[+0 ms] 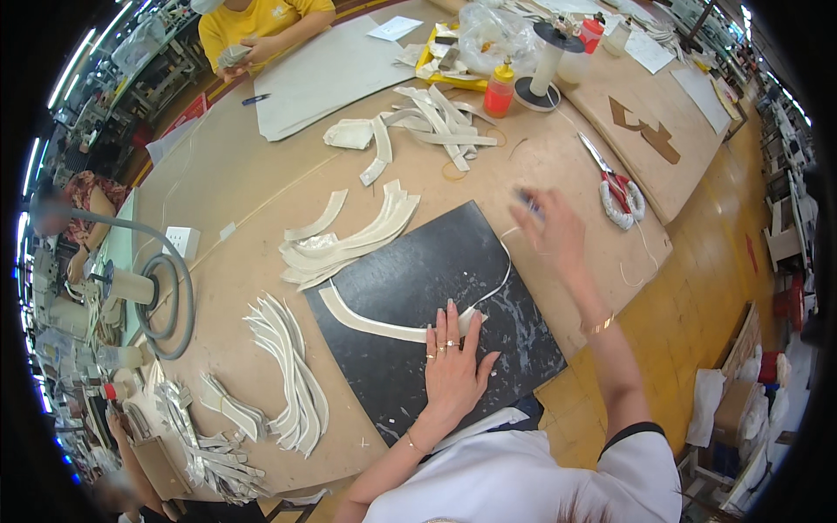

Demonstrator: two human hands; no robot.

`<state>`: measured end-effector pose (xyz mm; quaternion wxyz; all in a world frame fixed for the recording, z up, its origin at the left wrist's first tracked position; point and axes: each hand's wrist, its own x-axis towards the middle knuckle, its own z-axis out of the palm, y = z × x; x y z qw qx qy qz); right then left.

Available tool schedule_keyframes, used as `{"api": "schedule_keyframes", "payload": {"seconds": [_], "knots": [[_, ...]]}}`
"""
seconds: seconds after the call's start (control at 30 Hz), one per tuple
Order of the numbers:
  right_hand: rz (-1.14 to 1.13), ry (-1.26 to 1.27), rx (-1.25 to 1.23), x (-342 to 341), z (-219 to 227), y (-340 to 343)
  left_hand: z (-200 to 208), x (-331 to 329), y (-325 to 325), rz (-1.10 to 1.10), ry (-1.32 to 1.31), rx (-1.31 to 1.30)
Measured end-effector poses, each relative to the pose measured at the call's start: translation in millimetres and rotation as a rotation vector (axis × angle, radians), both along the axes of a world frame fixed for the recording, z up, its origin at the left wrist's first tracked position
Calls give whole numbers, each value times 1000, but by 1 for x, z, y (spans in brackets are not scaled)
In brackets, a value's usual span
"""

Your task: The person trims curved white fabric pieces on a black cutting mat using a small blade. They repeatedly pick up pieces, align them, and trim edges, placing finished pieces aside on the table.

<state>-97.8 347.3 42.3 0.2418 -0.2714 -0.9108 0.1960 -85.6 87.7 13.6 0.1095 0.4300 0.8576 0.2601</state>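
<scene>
My left hand [455, 370] lies flat, fingers stretched, across a curved cream strip [366, 324] on a black board [410, 270]. It presses the strip's right end down. From near that end a thin white trimming [506, 270] runs up toward my right hand [558, 231], which is raised beyond the board's right edge. Motion blurs the right hand; its fingers are closed round a small dark blue tool [529, 202] whose kind I cannot make out. Stacked curved cream strips [366, 235] touch the board's far left edge.
Bundles of pale strips [292, 375] lie left. Red-handled scissors [617, 190], a thread cone [547, 65] and a red bottle [499, 91] stand or lie toward the far right. A co-worker in yellow [261, 30] sits across the table. A grey hose [179, 288] coils at left.
</scene>
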Motion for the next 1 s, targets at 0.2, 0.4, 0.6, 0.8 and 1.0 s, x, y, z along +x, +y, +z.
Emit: {"api": "schedule_keyframes", "payload": {"seconds": [0.2, 0.4, 0.6, 0.8, 1.0], "knots": [[136, -73, -19, 73, -5, -97, -5, 1, -8, -61, 21, 3], [80, -137, 184, 81, -7, -122, -2, 0, -5, -51, 19, 10], [111, -100, 238, 69, -23, -119, -3, 0, -6, -41, 21, 24], [-44, -4, 9, 74, -19, -114, -1, 0, -9, -31, -6, 49], [-66, 21, -197, 76, -1, -126, 3, -1, -31, -23, 65, -42]]}}
